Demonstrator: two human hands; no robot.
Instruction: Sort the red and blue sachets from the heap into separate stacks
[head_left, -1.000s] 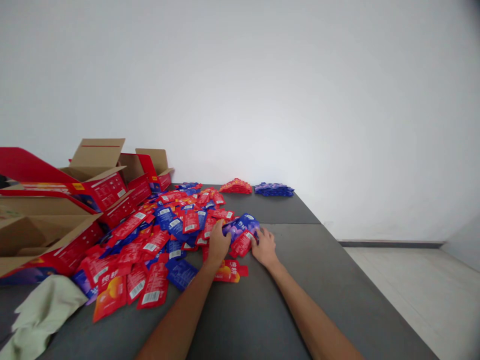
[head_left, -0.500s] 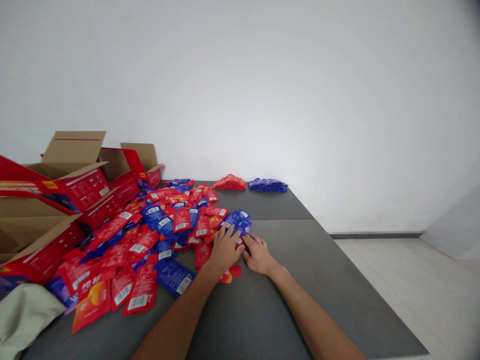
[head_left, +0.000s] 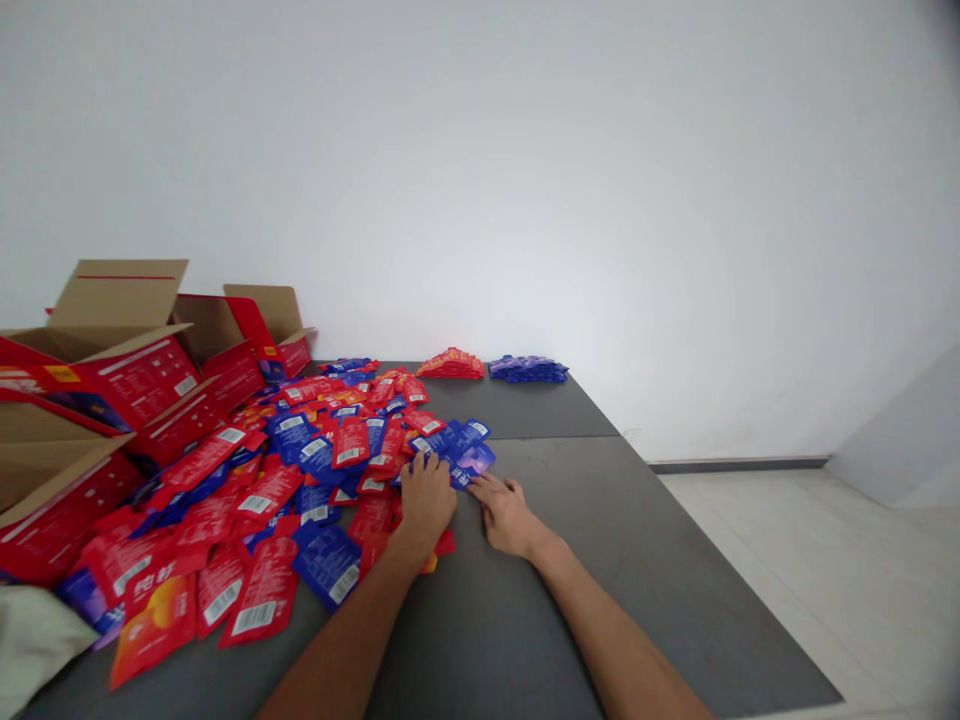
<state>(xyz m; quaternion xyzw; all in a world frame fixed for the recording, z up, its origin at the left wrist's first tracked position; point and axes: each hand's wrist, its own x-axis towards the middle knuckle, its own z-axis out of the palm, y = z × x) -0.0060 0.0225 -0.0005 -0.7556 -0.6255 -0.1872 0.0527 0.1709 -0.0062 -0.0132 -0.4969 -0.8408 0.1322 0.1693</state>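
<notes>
At the far left we see a pale green cloth [head_left: 30,640] poking in at the table's corner, less of it in view than a second ago, and behind it the open red cardboard boxes [head_left: 112,375], which sit lower-left in the view than before. Spilling from them across the grey table [head_left: 525,620] lies the heap of red and blue sachets [head_left: 262,480]. Our left hand [head_left: 425,497] lies flat on the heap's right edge, fingers together and pressed down on red packets; a second ago it was raised with a clutch of sachets. Just to its right, the blue sachets [head_left: 465,452] that both hands held up earlier now lie flat on the table at the heap's edge. Our right hand [head_left: 506,513] rests palm down beside them, fingers slightly spread, fingertips touching the nearest blue one. Far back by the wall sit a small red stack [head_left: 451,364] and a blue stack [head_left: 528,369], just beside each other.
</notes>
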